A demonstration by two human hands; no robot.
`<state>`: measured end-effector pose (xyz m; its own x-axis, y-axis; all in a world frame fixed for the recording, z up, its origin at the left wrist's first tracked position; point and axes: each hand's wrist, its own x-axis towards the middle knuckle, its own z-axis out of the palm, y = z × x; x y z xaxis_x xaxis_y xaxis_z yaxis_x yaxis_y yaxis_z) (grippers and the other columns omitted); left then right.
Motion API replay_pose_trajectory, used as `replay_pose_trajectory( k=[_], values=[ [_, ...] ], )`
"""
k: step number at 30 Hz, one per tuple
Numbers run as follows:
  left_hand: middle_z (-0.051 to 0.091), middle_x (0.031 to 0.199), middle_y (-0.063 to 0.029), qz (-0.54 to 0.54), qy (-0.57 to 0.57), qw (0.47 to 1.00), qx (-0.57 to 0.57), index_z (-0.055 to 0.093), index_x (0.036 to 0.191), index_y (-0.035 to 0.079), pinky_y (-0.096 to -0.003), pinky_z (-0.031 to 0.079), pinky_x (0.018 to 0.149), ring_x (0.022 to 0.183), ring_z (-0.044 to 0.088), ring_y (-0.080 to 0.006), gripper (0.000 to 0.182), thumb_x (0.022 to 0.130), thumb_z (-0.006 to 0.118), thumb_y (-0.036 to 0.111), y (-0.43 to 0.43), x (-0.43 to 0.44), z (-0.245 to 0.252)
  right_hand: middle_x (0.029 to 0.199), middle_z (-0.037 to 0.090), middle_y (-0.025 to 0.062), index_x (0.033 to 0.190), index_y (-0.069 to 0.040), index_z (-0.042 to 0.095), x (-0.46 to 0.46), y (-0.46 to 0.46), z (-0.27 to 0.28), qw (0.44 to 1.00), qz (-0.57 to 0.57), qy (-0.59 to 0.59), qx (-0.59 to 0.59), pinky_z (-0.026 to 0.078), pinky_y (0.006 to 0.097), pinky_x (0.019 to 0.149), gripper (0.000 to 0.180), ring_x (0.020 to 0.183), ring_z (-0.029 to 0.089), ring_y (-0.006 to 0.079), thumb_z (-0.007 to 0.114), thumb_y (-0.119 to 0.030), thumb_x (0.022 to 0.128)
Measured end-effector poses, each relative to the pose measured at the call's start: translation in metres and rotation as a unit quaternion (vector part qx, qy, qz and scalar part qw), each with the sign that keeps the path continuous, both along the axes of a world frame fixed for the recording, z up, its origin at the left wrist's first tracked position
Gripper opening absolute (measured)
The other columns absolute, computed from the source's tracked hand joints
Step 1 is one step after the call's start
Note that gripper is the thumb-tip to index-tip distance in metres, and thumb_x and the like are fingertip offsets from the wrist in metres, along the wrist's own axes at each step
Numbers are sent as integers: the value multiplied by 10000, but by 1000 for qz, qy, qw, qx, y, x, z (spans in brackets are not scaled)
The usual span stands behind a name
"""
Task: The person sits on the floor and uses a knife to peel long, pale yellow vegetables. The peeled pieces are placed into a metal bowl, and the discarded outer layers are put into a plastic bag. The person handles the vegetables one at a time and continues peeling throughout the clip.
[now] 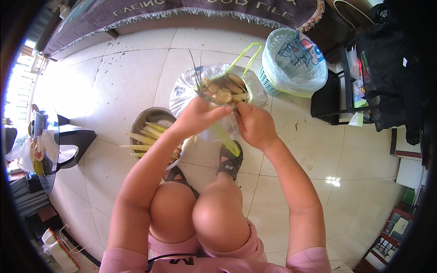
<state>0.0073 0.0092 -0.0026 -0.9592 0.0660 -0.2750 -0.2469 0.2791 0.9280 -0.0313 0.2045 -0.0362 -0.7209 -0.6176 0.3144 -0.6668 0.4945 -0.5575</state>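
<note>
My left hand is curled at the near side of a white plastic bag, its thumb pointing right. Its fingers close around what looks like a bamboo shoot, mostly hidden, with thin dark leaf tips rising beyond it. My right hand meets the left thumb, its fingers bent in a pinch; what lies between them is hidden. Brown and pale shoot husks fill the bag's mouth. Left of the bag, several peeled bamboo shoots rest in a round metal basin, partly behind my left forearm.
A light blue plastic basket with a bag liner stands beyond the bag to the right. Farther right is a black rack. A glass-topped table stands at the left, and a fringed cover hangs across the far side. My sandalled foot is below the bag.
</note>
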Motion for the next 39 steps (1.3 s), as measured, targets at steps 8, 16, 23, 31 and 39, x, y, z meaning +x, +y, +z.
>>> replay_pose_trajectory(
  k=[8,16,23,31,39],
  values=[
    [656,824,-17,47,4,994,-99,651,1029,24,-266,482,714,775,570,-71,371,861,731,345,6,-3,-5,803,630,169,922,-41,564,-1,16,-18,989,-98,-91,65,484,454,613,130,753,618,366,517,-162,906],
    [646,907,-22,30,-3,999,-29,629,1056,18,-268,479,754,828,574,-89,297,866,679,241,3,10,-4,775,616,16,980,-40,611,4,-10,20,782,-95,-516,-337,424,255,562,222,659,554,93,665,-240,900],
    [586,815,16,-3,2,1000,22,647,1078,42,-253,452,654,716,513,-69,242,870,620,163,-16,18,16,721,624,15,913,-31,639,-5,-53,13,933,-187,-259,-164,466,258,541,159,568,554,101,666,-185,883],
    [611,941,-59,95,-29,995,9,561,1194,72,-307,463,787,867,548,-120,340,862,586,136,-111,97,-9,908,681,201,1215,-12,591,-16,-42,3,971,-198,-132,18,516,389,724,436,792,667,327,634,-137,799],
    [625,1022,-154,10,-159,900,-406,590,975,83,-458,480,818,991,594,-358,183,794,621,80,-183,257,-130,824,591,-6,1117,-4,629,-8,-38,16,953,-187,-216,-99,447,231,649,257,691,504,57,625,-72,868]
  ],
)
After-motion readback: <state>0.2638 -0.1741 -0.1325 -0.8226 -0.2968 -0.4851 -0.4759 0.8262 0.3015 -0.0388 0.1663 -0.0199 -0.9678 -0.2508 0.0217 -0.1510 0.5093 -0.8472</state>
